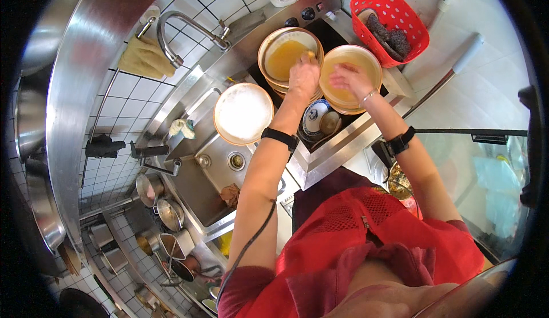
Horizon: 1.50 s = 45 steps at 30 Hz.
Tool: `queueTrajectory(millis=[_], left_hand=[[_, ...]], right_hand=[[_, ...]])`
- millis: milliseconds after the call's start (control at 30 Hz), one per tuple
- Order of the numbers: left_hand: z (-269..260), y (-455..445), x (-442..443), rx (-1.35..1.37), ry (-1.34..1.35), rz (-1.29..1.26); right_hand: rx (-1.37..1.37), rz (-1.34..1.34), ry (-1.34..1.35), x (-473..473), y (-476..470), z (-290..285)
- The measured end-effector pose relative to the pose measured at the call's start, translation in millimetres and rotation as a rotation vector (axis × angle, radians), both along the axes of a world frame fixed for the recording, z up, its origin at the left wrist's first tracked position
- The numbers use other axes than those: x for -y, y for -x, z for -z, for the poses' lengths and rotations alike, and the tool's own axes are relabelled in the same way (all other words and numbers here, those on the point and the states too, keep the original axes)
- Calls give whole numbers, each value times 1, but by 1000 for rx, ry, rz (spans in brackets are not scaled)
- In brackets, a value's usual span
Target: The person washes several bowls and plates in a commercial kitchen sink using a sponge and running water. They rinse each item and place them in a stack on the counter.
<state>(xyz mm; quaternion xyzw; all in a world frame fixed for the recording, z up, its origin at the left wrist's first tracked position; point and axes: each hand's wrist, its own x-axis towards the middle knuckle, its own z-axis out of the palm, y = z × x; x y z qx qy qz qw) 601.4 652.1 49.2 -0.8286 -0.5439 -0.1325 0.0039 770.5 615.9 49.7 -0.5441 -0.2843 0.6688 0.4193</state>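
My left hand (303, 77) is curled at the right side of the top bowl (274, 63) on a stack of bowls. Yellowish liquid lies in that bowl, and a small yellow patch shows at my fingertips; what it is, I cannot tell. Blurred by motion, my right hand (352, 80) is over a second stack, whose top bowl (372, 58) also holds cloudy yellowish liquid. Its fingers are spread with nothing seen in them. A bowl of white foam (243, 113) stands to the left, by the sink. Below my hands lie a blue-and-white dish (313, 114) and a round brownish item (330, 123).
A steel sink (193, 189) with a drain (236, 161) and crumpled brown cloth (230, 196) is at left, under a curved faucet (171, 56). A red perforated basket (411, 22) holds dark scrubbers (388, 39). A long-handled tool (446, 73) leans at right. Several pots (150, 189) stand at lower left.
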Motion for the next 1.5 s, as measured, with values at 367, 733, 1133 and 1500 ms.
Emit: queueTrajectory(millis=[367, 733, 1133, 1500], left_hand=[[-59, -18, 20, 934, 41, -109], [-31, 136, 99, 1475, 112, -434], [46, 197, 113, -192, 149, -583], [-45, 115, 145, 835, 289, -266]], right_hand=[[84, 34, -93, -67, 46, -54], [-64, 297, -190, 4, 12, -54], [35, 217, -129, 81, 82, -30], [-180, 274, -222, 78, 129, -5]])
